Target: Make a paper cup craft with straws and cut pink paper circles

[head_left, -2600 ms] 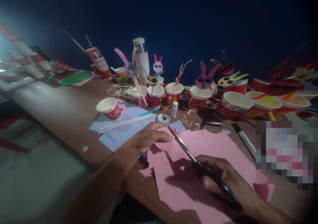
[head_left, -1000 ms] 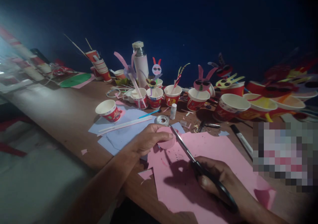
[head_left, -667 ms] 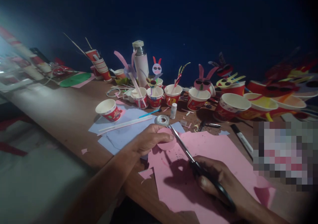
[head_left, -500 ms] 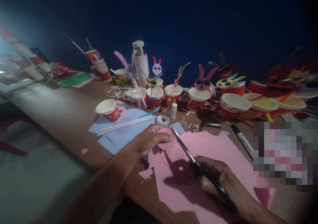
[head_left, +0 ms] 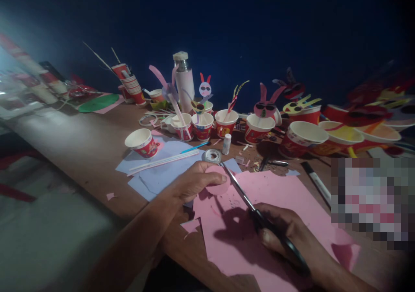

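Observation:
My left hand (head_left: 196, 183) pinches a rounded piece of pink paper (head_left: 216, 184) at the edge of a large pink paper sheet (head_left: 259, 240). My right hand (head_left: 283, 231) grips the black handles of a pair of scissors (head_left: 256, 216). Their long steel blades reach up across the sheet, with the tips beside the rounded piece, just past my left fingertips. The lower part of the handles is partly hidden by my right fingers.
Red paper cups (head_left: 257, 128), several with paper rabbit figures, line the wooden table (head_left: 90, 153). Lavender paper sheets (head_left: 155, 175), a tape roll (head_left: 212, 156), a glue bottle (head_left: 227, 144) and a black marker (head_left: 316, 184) lie near my hands. A pixelated patch covers the lower right.
The view has shifted slightly since the earliest frame. My hands, the scissors and the pink paper stay in nearly the same place, with the same hold.

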Demonstrator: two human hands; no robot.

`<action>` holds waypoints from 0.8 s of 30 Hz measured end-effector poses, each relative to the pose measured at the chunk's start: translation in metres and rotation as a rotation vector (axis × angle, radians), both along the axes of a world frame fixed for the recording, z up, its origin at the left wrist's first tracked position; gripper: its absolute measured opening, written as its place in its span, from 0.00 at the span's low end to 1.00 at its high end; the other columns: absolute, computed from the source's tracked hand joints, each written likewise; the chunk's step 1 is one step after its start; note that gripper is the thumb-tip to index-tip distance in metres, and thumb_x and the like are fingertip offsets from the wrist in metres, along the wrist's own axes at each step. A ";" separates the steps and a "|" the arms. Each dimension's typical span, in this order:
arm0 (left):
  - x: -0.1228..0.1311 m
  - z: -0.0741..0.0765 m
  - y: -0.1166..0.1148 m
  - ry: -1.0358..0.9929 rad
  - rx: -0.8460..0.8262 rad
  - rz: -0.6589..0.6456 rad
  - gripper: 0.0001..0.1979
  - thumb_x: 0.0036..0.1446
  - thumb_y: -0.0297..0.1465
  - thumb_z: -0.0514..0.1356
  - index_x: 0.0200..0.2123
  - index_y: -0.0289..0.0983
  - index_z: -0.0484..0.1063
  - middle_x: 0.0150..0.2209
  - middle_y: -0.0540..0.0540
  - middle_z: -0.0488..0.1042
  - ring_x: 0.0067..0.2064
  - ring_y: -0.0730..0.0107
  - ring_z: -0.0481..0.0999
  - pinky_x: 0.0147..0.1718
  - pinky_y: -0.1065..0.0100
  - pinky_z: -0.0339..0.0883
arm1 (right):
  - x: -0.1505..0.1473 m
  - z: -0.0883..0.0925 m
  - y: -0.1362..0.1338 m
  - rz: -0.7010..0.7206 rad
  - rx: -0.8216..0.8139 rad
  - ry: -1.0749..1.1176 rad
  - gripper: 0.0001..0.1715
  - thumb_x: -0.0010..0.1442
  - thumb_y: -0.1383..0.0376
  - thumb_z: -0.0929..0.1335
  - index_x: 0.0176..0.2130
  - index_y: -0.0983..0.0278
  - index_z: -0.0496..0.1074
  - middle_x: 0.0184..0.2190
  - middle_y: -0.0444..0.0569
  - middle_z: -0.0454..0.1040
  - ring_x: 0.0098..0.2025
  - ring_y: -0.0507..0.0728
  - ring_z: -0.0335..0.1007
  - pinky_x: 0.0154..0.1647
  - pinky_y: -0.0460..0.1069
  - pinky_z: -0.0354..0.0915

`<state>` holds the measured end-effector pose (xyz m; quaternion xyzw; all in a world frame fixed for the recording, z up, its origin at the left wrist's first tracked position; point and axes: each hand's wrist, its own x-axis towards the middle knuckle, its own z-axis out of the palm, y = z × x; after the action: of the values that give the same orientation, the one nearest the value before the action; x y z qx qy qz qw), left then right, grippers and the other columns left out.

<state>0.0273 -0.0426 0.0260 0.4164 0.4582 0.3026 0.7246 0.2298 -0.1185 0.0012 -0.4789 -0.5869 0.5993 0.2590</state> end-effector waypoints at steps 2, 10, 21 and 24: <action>0.001 0.000 0.000 -0.005 0.028 -0.005 0.10 0.40 0.32 0.65 0.25 0.30 0.73 0.19 0.49 0.70 0.20 0.78 0.66 0.20 0.76 0.58 | 0.000 0.000 0.000 -0.003 0.011 -0.009 0.20 0.47 0.49 0.67 0.27 0.63 0.63 0.16 0.38 0.55 0.17 0.48 0.50 0.14 0.42 0.50; 0.001 0.000 0.001 0.000 0.057 -0.016 0.10 0.40 0.32 0.65 0.24 0.30 0.73 0.20 0.50 0.70 0.20 0.79 0.65 0.21 0.76 0.55 | 0.000 -0.004 -0.001 0.018 0.021 0.025 0.21 0.48 0.48 0.66 0.28 0.63 0.63 0.17 0.39 0.55 0.18 0.48 0.48 0.14 0.42 0.49; 0.000 0.000 0.000 -0.010 0.023 -0.062 0.08 0.40 0.31 0.64 0.23 0.30 0.73 0.20 0.50 0.70 0.20 0.79 0.66 0.20 0.76 0.57 | 0.001 0.000 0.001 0.055 0.037 0.088 0.23 0.47 0.46 0.66 0.30 0.63 0.63 0.20 0.41 0.58 0.20 0.49 0.50 0.16 0.43 0.51; 0.000 0.000 0.000 -0.011 0.032 -0.070 0.08 0.40 0.31 0.64 0.22 0.31 0.72 0.18 0.51 0.69 0.19 0.80 0.64 0.19 0.76 0.56 | 0.001 0.000 0.001 0.059 0.059 0.078 0.24 0.49 0.45 0.65 0.31 0.64 0.63 0.20 0.41 0.58 0.20 0.49 0.50 0.16 0.43 0.51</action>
<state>0.0272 -0.0422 0.0264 0.4422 0.4346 0.2868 0.7303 0.2309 -0.1176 0.0012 -0.4300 -0.6075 0.6074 0.2777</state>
